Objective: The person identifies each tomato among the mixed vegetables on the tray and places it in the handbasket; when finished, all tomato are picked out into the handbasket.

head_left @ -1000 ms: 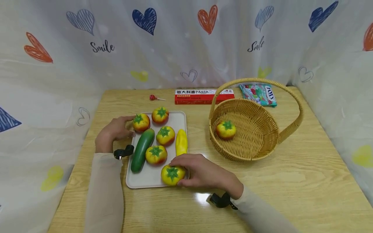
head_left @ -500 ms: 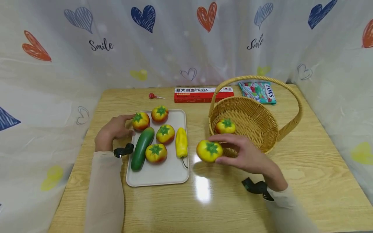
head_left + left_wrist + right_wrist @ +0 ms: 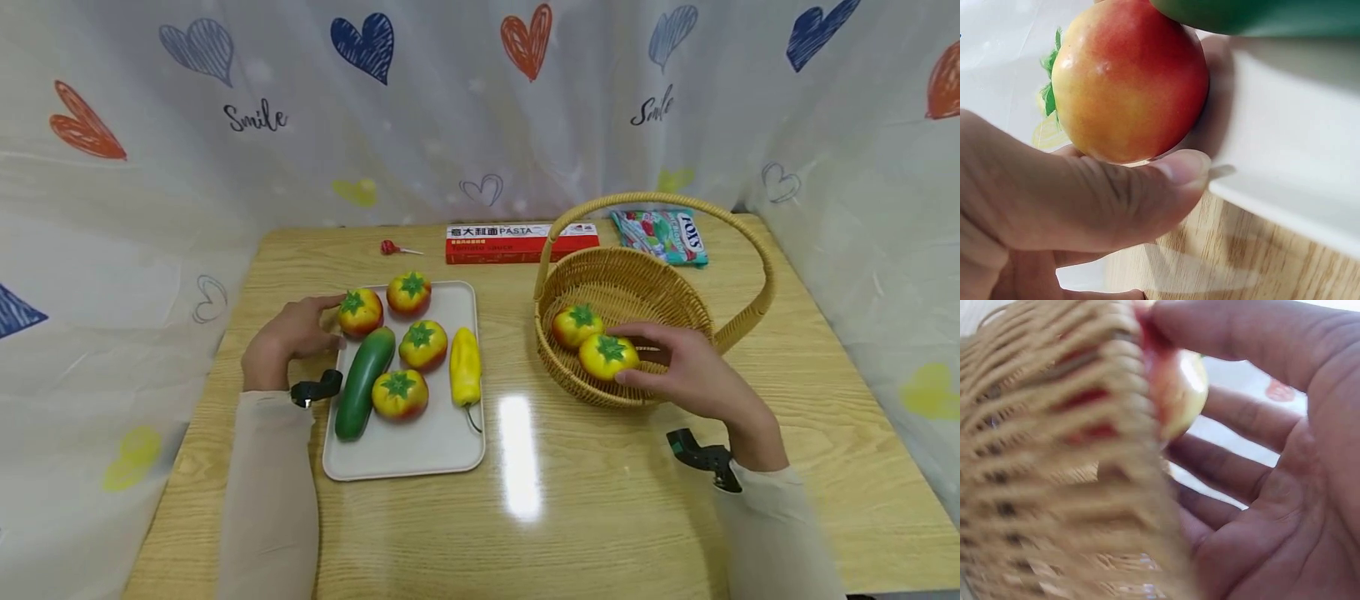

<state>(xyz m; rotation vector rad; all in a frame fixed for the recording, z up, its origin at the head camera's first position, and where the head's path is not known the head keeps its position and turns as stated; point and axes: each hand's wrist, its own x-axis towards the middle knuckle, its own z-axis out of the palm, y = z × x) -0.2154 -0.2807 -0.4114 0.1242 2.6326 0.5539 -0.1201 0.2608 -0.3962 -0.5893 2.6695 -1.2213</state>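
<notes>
My right hand [image 3: 686, 367] holds a yellow-red tomato [image 3: 609, 358] with a green leafy top between thumb and fingers, inside the near side of the wicker basket [image 3: 663, 287]. Another tomato [image 3: 573, 325] lies right behind it. In the right wrist view the basket's weave [image 3: 1054, 506] hides part of the held fruit. My left hand [image 3: 288, 337] rests at the left edge of the white tray [image 3: 435, 454]. Its straight thumb [image 3: 1147, 194] lies by the tray's corner and a tomato [image 3: 1129, 81]. The tray also carries a cucumber [image 3: 365, 383], a yellow pepper [image 3: 466, 367] and several tomatoes.
The basket's tall arched handle [image 3: 652, 198] rises over its opening. Along the back of the table lie a lollipop [image 3: 388, 247], a red pasta box [image 3: 517, 244] and a green sweets bag [image 3: 663, 236]. A heart-print curtain [image 3: 420, 125] surrounds the table.
My right hand has lifted a tomato from the tray's near right corner and carried it right into the basket. The left hand has stayed at the tray's edge.
</notes>
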